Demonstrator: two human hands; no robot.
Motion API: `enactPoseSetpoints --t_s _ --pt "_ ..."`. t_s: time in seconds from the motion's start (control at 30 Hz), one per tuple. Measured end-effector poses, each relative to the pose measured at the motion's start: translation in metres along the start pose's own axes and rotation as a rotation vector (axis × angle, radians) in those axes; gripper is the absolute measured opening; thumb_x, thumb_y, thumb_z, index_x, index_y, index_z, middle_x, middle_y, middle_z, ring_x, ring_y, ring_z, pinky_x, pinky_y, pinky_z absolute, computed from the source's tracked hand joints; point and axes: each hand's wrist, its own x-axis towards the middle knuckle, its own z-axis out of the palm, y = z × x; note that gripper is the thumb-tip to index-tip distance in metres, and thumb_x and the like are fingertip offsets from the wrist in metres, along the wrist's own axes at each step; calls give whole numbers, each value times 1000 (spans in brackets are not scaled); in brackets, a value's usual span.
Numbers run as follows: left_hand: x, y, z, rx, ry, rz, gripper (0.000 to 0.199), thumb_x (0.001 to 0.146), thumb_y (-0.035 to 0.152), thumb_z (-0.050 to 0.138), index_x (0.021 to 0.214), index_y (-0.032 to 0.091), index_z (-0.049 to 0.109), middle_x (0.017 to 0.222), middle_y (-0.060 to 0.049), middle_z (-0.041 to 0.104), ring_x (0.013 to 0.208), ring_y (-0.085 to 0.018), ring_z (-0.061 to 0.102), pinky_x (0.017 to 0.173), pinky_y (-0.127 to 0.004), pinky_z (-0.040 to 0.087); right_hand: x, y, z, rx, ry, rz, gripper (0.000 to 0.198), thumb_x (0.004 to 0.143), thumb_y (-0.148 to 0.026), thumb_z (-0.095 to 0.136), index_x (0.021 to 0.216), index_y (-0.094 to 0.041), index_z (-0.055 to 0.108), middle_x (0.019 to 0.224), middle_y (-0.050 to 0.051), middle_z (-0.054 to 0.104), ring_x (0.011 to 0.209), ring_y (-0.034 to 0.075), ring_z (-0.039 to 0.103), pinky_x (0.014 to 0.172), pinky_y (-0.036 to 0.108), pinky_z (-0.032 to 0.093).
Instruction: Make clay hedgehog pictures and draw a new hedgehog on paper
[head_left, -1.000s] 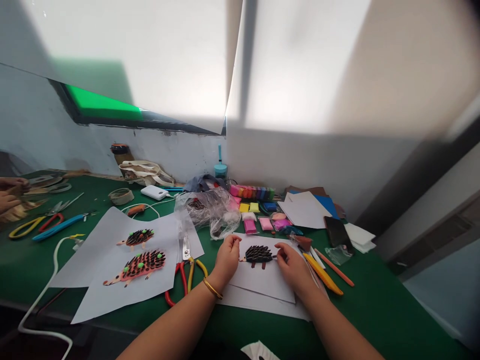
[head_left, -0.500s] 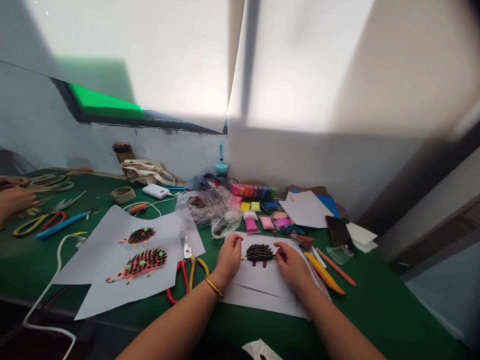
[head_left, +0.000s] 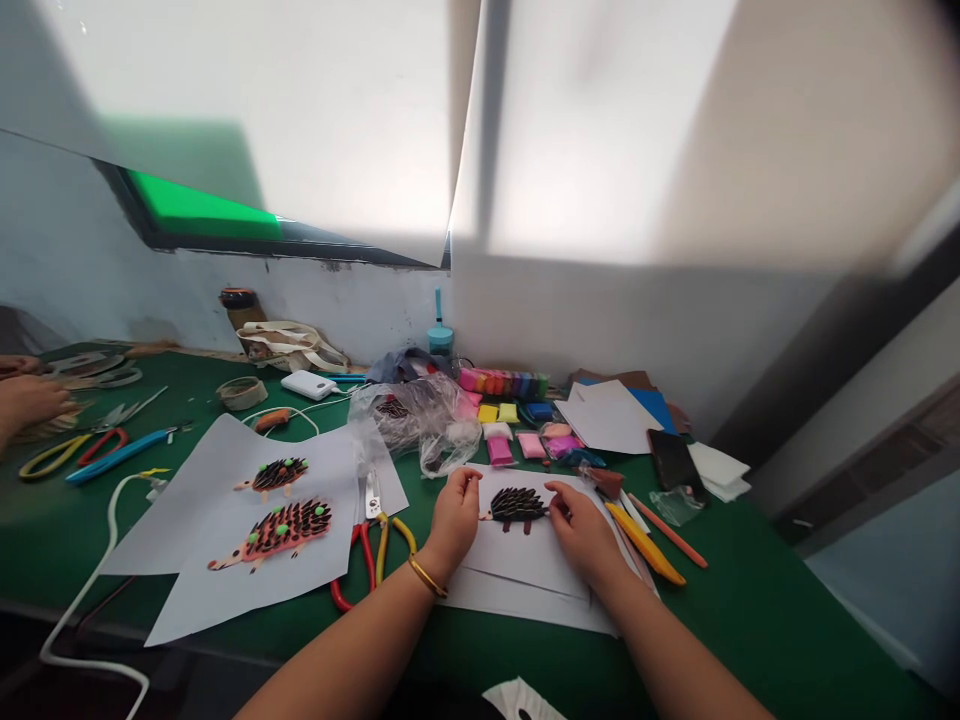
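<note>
A dark, spiky hedgehog figure [head_left: 517,505] with brown legs lies on white paper [head_left: 510,570] before me. At its snout end is my left hand [head_left: 455,522], fingers curled and pinched together at the tips; what they hold, if anything, is too small to name. My right hand [head_left: 581,535] rests at the tail end with thumb and fingers bent inward near the figure. Any small piece between those fingers is hidden. To the left, another sheet [head_left: 187,590] carries a larger hedgehog [head_left: 274,530] and a smaller hedgehog [head_left: 277,474], both with green dots.
Red-and-yellow-handled scissors [head_left: 373,545] lie beside my left forearm. Coloured clay packets [head_left: 499,450] and a plastic bag [head_left: 416,410] sit behind the paper. Yellow tool [head_left: 649,545], orange stick [head_left: 675,535] and phone [head_left: 675,465] lie right. Another person's hand [head_left: 34,405] works at far left.
The whole view has shifted slightly. Both my hands and the hedgehog figure keep nearly the same positions relative to each other.
</note>
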Motion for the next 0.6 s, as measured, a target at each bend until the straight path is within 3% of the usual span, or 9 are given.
enactPoseSetpoints --t_s 0.6 --pt "3 -4 2 84 -24 -5 23 92 33 40 95 19 57 72 -1 59 64 -16 54 62 -27 38 2 -5 2 -89 -30 -9 49 84 -21 42 132 -25 52 92 3 66 87 21 59 81 34 47"
